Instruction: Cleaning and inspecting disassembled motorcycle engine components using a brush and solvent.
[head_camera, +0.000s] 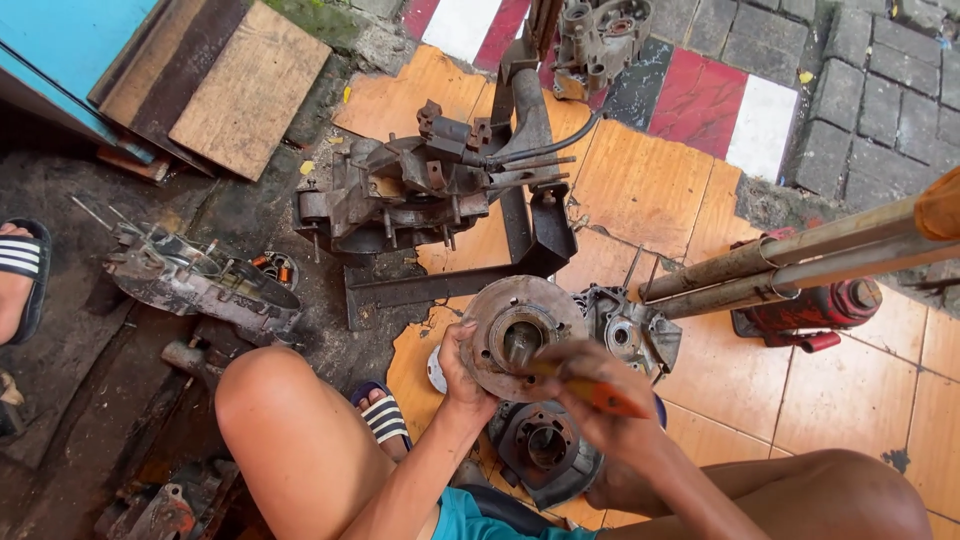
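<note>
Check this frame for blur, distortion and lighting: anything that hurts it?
Head view: the right hand and its orange-handled tool are motion-blurred; the left hand on the round metal hub is sharper. Wide-angle bending shows at the edges. Daylight is soft and even, without harsh glare.

A person squatted on the floor, knees to the left and right. Between the knees, the left hand and right hand gripped a drum. A second drum lay just nearer, a casing just right. An engine sat farther off, another left, a jack right.
</note>
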